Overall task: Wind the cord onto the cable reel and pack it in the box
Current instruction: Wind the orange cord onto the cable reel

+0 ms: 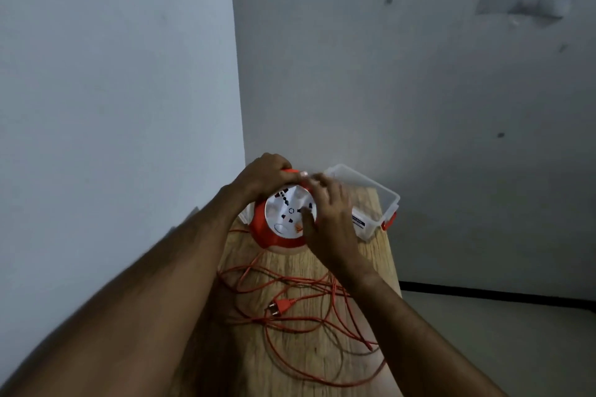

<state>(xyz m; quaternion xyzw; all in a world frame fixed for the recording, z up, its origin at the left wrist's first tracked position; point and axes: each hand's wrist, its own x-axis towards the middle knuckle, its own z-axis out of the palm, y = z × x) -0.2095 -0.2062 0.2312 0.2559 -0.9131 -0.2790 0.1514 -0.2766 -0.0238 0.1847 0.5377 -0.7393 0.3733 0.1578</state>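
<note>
Seen from above, at the far end of a narrow wooden table set in the corner of two pale walls. Round cable reel there, tipped up toward the viewer: orange plastic body, white circular face dotted with dark socket holes and a small ring at the centre. Left hand wrapped over the reel's top edge, closed around its orange handle. Right hand laid against the reel's right side, fingers loosely spread and blurred; grip on anything there impossible to tell. Thin orange cord mostly unwound, lying in loose, overlapping loops across the near part of the table, one loop drooping past the right edge. Orange two-pin plug resting among the loops, pins pointing left. Clear plastic box with orange side latches just behind and right of the reel, open, lidless, touching or nearly touching it. Grey floor to the right.
</note>
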